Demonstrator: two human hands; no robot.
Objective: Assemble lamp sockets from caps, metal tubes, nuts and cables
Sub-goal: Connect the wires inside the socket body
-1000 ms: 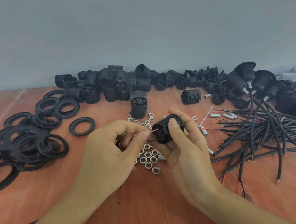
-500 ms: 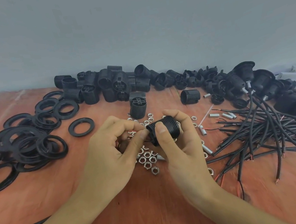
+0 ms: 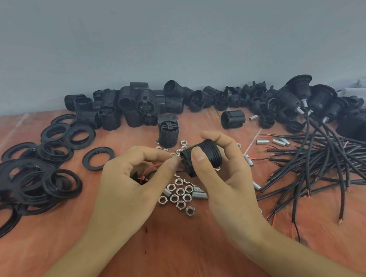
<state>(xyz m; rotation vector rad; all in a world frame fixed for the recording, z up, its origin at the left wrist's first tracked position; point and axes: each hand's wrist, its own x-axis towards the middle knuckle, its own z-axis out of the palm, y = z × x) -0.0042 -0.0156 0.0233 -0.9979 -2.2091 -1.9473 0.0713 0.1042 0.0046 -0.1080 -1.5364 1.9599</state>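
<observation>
The right hand point(image 3: 222, 180) grips a ribbed black socket body point(image 3: 201, 157) above the loose hex nuts point(image 3: 180, 197); the left hand point(image 3: 132, 189) pinches a red wire point(image 3: 150, 168) at its open end. Feeding likely goes best with the socket steady and strands straight, clear of the cable pile point(image 3: 336, 162).

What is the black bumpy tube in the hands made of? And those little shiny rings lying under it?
The ribbed socket body, held in the right hand, looks like matte black plastic: dull sheen, moulded ridges. The nuts look like bright plated metal: silvery, six-sided, with glints. Exactly which metal can't be told.
</observation>
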